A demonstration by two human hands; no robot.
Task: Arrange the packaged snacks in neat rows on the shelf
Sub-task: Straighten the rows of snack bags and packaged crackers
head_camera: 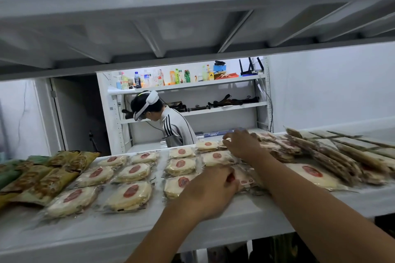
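We're mid-job on the shelf (149, 226). Round cake packets (128, 195) lie flat in three tidy cols, red stamps up, prob. so the labels read from the front. Left of them sit the yellow bags (42, 183), overlapping at a slant. A fourth col. is what we're building now.

Our left grip (210, 193) is clenched, fingers curled down over a front packet (245, 180) just right of the third col. We judge it's steadying that one or drawing it into line w/ its neighbours. Our right grip (242, 145) reaches to the back, fingertips at the right edge of the back packet (207, 145). It's blurred there, so we can't tell if it pinches or only touches. Likely it squares the far end while the left handles the near end.

To the right a leaning pile (333, 156) of packets stands on edge, w/ a bigger packet (312, 174) flat beside it, nearer us. That's unsorted stock, kept close b/c it feeds the next cols. Risk: the wrap looks slippery, so a nudge could skew finished rows.

Beyond the shelf another person (175, 130) bends over.
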